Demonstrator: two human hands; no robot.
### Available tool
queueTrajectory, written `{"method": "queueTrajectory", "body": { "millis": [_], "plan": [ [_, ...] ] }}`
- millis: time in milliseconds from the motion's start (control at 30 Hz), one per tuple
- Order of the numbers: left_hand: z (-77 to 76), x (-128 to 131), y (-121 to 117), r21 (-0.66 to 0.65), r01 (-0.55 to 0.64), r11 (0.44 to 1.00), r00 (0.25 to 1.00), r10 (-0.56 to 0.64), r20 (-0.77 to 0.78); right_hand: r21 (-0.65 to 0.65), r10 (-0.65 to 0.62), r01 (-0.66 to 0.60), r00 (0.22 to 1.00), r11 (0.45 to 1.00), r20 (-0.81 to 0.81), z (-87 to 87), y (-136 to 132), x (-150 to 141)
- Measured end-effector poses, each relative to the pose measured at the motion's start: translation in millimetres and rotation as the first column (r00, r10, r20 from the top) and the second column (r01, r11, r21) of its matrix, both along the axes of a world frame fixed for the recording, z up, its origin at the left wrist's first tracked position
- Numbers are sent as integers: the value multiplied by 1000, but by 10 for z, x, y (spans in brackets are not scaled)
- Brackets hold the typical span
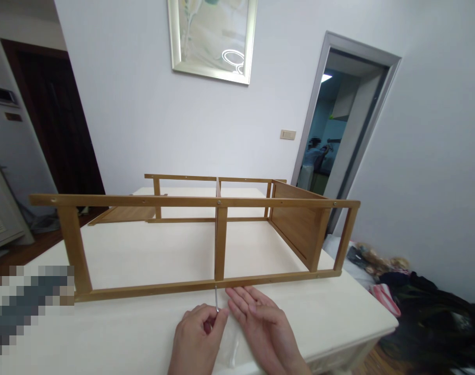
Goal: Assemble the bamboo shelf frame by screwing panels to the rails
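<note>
A wooden shelf frame (221, 245) lies on its side on a white table (144, 255). At its near lower rail, below the middle upright, a thin metal Allen key (216, 298) meets the wood. My left hand (198, 338) pinches the lower end of that key between thumb and fingers. Palm turned up, my right hand (261, 325) is open, with its fingers stretched toward the same rail just right of the key. Whether those fingertips touch the rail I cannot tell. A small clear plastic bag (233, 349) lies between my hands.
A loose wooden panel (130, 212) lies at the table's back left. Clothes (428, 307) are heaped to the right of the table. A framed picture (212, 41) hangs on the wall ahead. Through the doorway at right, a person (315, 156) stands in another room.
</note>
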State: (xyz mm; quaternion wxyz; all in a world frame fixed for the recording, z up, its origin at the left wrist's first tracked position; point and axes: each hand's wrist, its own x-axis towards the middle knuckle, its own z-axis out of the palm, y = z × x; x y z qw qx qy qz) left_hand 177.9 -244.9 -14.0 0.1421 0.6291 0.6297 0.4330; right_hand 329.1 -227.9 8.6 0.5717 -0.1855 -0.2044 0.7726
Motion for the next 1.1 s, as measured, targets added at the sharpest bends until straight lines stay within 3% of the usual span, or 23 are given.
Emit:
{"method": "queueTrajectory", "body": {
  "millis": [133,600,1100],
  "plan": [
    [14,4,-4,-21,4,1000,1000,-4,9,11,10,-10,1000,1000,-1,-1,7,2],
    [-85,3,16,224,5,975,983,36,-179,15,16,-16,1000,1000,-7,-12,16,-1],
    [-97,-3,19,269,26,963,970,41,-241,11,25,-25,1000,1000,-9,-22,18,5]
  ]
}}
